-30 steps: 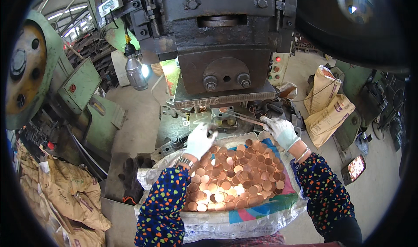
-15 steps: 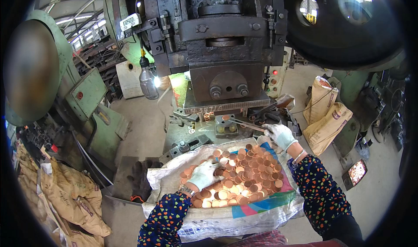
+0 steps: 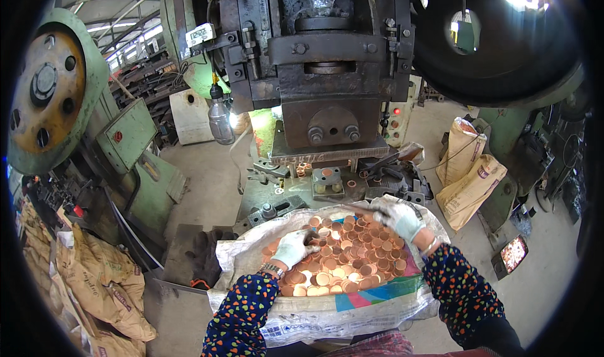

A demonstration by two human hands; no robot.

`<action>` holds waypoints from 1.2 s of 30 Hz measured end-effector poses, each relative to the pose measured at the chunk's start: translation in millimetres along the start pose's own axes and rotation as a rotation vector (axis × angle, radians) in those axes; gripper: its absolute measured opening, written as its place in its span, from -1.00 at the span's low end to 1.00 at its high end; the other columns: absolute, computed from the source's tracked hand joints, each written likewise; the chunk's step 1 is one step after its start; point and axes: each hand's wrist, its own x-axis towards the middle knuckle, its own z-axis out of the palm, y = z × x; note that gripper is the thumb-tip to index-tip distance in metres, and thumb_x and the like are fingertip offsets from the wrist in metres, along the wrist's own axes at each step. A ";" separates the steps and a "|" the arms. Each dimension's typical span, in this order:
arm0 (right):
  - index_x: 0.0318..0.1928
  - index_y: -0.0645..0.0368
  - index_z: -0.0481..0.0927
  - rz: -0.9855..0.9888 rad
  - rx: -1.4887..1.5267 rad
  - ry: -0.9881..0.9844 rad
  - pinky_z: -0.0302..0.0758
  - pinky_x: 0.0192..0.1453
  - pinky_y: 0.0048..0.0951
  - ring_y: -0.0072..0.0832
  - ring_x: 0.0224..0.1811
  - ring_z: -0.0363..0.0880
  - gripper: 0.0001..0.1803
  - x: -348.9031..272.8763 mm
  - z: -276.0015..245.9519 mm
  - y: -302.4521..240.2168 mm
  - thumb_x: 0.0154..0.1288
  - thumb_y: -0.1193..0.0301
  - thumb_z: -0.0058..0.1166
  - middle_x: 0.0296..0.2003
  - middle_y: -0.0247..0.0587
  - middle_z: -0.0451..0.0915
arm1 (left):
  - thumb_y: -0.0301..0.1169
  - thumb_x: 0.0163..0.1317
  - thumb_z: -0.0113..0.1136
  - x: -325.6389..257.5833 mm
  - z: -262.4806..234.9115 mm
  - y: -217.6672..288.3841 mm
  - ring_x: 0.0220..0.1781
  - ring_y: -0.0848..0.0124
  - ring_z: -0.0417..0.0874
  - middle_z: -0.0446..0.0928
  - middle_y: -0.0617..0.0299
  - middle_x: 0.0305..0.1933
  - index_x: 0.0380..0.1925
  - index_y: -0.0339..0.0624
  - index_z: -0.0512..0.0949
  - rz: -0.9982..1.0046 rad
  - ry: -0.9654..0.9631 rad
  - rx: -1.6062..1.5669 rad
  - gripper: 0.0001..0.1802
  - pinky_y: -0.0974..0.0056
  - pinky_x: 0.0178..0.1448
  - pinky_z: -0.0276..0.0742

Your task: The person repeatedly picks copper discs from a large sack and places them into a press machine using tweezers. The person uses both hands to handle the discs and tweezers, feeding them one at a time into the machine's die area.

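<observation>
A heap of round copper discs point(image 3: 352, 266) lies on a white woven sack point(image 3: 242, 256) spread before me. My left hand point(image 3: 293, 249), in a pale glove with darkened fingertips, rests at the heap's left side. Its fingers are curled together among the discs; what they pinch is hidden. Gloved too, my right hand point(image 3: 397, 218) is above the far right of the heap, closed on thin metal tongs point(image 3: 355, 207) that point left. Beyond the sack, a small metal die block point(image 3: 327, 182) stands under the press ram point(image 3: 331, 124), with one copper disc point(image 3: 326, 172) on top.
Several brown paper sacks point(image 3: 100, 275) lie at left, with two more point(image 3: 469, 190) at right. A dark glove point(image 3: 204, 256) is on a metal tray point(image 3: 173, 250) left of the heap. A lamp bottle point(image 3: 220, 121) hangs beside the press. Copper rings point(image 3: 304, 168) sit behind the die.
My right hand has drawn the tongs back from the die block to the heap. My left hand's fingers have shifted slightly up. The left flywheel, blurred before, now looks sharp.
</observation>
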 end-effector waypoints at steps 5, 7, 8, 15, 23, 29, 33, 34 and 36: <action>0.08 0.04 0.54 0.240 0.303 -0.216 0.49 -0.27 -0.27 -0.22 -0.38 0.60 -0.63 -38.0 -17.6 -26.9 0.31 0.24 -0.01 -0.38 -0.06 0.61 | -0.18 0.08 0.31 2.4 3.4 -1.9 -0.20 0.22 0.65 0.64 0.11 -0.24 -0.18 -0.10 0.59 -0.048 0.015 -0.047 -0.65 0.22 -0.09 0.53; 0.09 0.07 0.54 0.371 0.453 -0.264 0.48 -0.30 -0.38 -0.37 -0.44 0.58 -0.63 -47.6 -22.1 -33.8 0.30 0.27 0.01 -0.43 -0.11 0.60 | -0.25 0.10 0.30 2.8 4.1 -2.2 -0.22 0.30 0.67 0.65 0.14 -0.25 -0.17 -0.11 0.60 -0.060 0.008 -0.172 -0.69 0.27 -0.10 0.55; 0.10 0.09 0.54 0.426 0.498 -0.288 0.46 -0.30 -0.43 -0.45 -0.46 0.56 -0.62 -50.1 -22.4 -37.2 0.30 0.29 0.02 -0.45 -0.14 0.59 | -0.29 0.11 0.29 2.1 3.4 -2.0 -0.22 0.34 0.67 0.65 0.16 -0.25 -0.16 -0.12 0.60 -0.083 0.004 -0.268 -0.70 0.30 -0.10 0.55; 0.17 0.34 0.44 0.580 1.132 -0.285 0.36 -0.35 -0.64 -0.74 -0.43 0.36 -0.52 -73.4 -24.2 -57.2 0.33 0.33 0.08 -0.44 -0.46 0.46 | -0.33 0.26 0.20 -1.3 -9.9 7.3 -0.24 0.53 0.61 0.63 0.30 -0.19 -0.07 -0.21 0.55 -0.134 -0.284 -0.681 -0.72 0.42 -0.17 0.54; 0.23 0.37 0.35 0.547 1.290 -0.398 0.34 -0.27 -0.69 -0.76 -0.36 0.34 -0.42 -89.6 -21.7 -72.6 0.27 0.35 0.15 -0.36 -0.51 0.44 | -0.20 0.26 0.18 -5.2 -14.9 18.1 -0.34 0.58 0.58 0.60 0.35 -0.21 -0.03 -0.07 0.54 -0.082 -0.511 -0.425 -0.67 0.42 -0.31 0.55; 0.22 0.42 0.34 0.562 1.321 -0.349 0.41 -0.14 -0.66 -0.73 -0.30 0.39 -0.34 -91.5 -25.6 -76.5 0.20 0.30 0.22 -0.33 -0.50 0.46 | -0.23 0.23 0.22 0.5 -10.5 -0.3 -0.09 0.45 0.59 0.62 0.21 -0.12 -0.08 -0.17 0.57 0.160 -0.311 -0.245 -0.67 0.38 0.02 0.47; 0.23 0.32 0.37 0.598 1.143 -0.457 0.43 -0.10 -0.65 -0.74 -0.24 0.41 -0.45 -92.5 -22.0 -72.5 0.28 0.38 0.14 -0.23 -0.47 0.49 | -0.27 0.22 0.24 2.3 -3.5 -4.8 -0.11 0.50 0.58 0.62 0.28 -0.15 -0.09 -0.19 0.59 0.139 -0.234 -0.409 -0.69 0.40 0.00 0.49; 0.23 0.30 0.38 0.624 1.129 -0.473 0.43 -0.10 -0.65 -0.74 -0.23 0.41 -0.48 -93.4 -21.0 -70.6 0.29 0.40 0.12 -0.22 -0.47 0.49 | -0.29 0.22 0.24 3.4 -3.5 -3.7 -0.12 0.52 0.58 0.62 0.29 -0.15 -0.09 -0.19 0.58 0.074 -0.265 -0.467 -0.69 0.41 -0.02 0.50; 0.19 0.29 0.44 0.598 1.062 -0.463 0.42 -0.17 -0.70 -0.79 -0.30 0.41 -0.52 -92.6 -23.1 -61.2 0.29 0.39 0.12 -0.27 -0.47 0.53 | -0.38 0.18 0.28 1.7 -8.1 -1.5 -0.23 0.61 0.57 0.62 0.34 -0.22 -0.15 -0.18 0.60 -0.094 -0.201 -0.679 -0.76 0.45 -0.15 0.53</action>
